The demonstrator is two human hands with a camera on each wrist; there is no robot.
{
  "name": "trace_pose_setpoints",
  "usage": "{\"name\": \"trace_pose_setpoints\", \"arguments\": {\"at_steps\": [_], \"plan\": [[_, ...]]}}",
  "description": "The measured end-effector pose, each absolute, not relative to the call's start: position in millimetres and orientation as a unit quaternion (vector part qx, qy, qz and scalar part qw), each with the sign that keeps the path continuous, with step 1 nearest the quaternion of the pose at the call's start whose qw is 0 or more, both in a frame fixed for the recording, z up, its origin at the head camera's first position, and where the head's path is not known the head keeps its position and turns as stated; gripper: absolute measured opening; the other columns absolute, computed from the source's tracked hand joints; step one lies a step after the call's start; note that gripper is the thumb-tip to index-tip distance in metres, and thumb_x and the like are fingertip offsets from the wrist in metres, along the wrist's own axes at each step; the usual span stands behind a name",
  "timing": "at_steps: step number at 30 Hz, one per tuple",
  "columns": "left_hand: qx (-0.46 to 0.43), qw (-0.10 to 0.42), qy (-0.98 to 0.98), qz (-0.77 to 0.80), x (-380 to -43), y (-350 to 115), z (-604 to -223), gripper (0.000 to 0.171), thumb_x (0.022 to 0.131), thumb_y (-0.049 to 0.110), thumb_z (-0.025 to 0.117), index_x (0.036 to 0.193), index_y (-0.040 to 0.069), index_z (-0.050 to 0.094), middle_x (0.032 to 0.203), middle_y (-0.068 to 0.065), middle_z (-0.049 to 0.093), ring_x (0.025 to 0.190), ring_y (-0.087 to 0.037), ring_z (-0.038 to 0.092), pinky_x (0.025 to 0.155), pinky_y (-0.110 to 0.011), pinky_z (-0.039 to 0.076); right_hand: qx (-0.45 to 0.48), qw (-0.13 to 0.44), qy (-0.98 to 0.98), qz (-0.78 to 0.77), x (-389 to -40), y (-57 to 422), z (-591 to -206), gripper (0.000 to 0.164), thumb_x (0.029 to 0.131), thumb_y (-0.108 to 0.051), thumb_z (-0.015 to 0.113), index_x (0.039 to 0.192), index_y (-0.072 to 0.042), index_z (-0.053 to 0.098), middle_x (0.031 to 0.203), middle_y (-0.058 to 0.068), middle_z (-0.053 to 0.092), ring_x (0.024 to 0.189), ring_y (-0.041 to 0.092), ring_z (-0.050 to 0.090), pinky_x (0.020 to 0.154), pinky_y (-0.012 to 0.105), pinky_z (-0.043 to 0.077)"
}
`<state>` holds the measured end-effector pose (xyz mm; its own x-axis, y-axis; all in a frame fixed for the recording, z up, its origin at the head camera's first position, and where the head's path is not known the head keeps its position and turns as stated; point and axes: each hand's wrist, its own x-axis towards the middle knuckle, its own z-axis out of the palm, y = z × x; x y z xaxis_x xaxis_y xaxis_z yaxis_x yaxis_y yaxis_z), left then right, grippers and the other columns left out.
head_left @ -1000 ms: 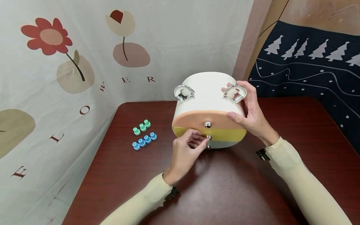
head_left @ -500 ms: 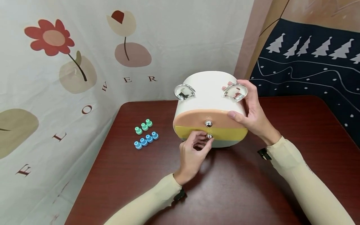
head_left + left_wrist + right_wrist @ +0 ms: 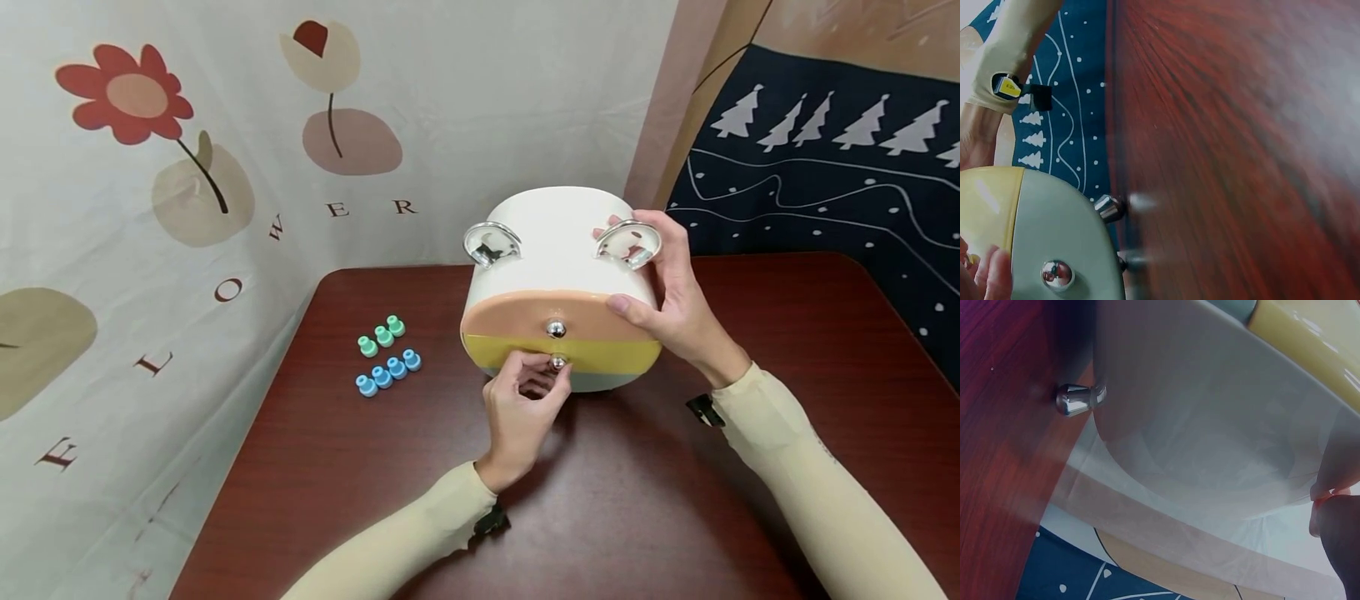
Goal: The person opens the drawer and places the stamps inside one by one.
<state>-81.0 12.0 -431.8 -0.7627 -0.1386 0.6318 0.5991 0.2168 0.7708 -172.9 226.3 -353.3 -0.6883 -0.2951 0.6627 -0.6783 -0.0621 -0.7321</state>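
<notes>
A white rounded drawer box [image 3: 558,221] with silver ears stands on the table. Its front has an orange drawer [image 3: 510,315], a yellow drawer [image 3: 611,354] and a grey-green drawer [image 3: 1063,219], each with a silver knob. My left hand [image 3: 517,421] pinches the yellow drawer's knob [image 3: 557,362] between thumb and fingers. Whether that drawer stands out from the front, I cannot tell. My right hand [image 3: 678,308] grips the box's right side, thumb at the front edge and fingers behind the right ear [image 3: 628,246]. The left wrist view shows the bottom knob [image 3: 1058,275], hidden in the head view.
Left of the box, three green pegs [image 3: 385,336] and a row of several blue pegs [image 3: 390,373] stand on the dark red table [image 3: 622,500]. A flower-print cloth [image 3: 450,100] hangs behind, a navy tree-print cloth [image 3: 810,192] at the right. Silver feet [image 3: 1075,400] support the box.
My left hand has shifted slightly right at the yellow drawer's knob and now covers the bottom knob in the head view. My right hand keeps its grip on the box.
</notes>
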Motion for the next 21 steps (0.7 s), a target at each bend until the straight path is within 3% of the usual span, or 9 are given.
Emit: {"name": "trace_pose_setpoints", "arguments": {"at_steps": [7,13,21], "plan": [[-0.132,0.318,-0.725,-0.597,-81,16,-433,0.017,0.087,0.002,0.086,0.095,0.006,0.071,0.077,-0.001,0.076,0.057,-0.015,0.066,0.051,-0.022,0.05,0.366,0.149,-0.663,0.636,-173,227,-353,0.086,0.09,-0.004,0.074,0.162,-0.012,0.029,0.158,0.019,0.048,0.152,0.033,0.042,0.125,0.038,0.029],[-0.138,0.323,-0.723,-0.595,-78,16,-434,0.02,0.085,0.0,0.085,0.095,0.007,0.069,0.073,-0.001,0.073,0.057,-0.011,0.065,0.05,-0.022,0.053,0.366,0.143,-0.664,0.637,-173,226,-354,0.086,0.089,-0.002,0.073,0.162,-0.012,0.029,0.158,0.019,0.05,0.151,0.031,0.044,0.126,0.039,0.028],[-0.167,0.323,-0.718,-0.593,-62,12,-435,0.023,0.085,-0.003,0.086,0.097,0.006,0.068,0.079,-0.003,0.076,0.058,-0.014,0.066,0.049,-0.025,0.054,0.355,0.148,-0.681,0.623,-171,227,-352,0.089,0.086,-0.003,0.073,0.163,-0.016,0.03,0.161,0.018,0.047,0.153,0.034,0.04,0.128,0.043,0.025]]}}
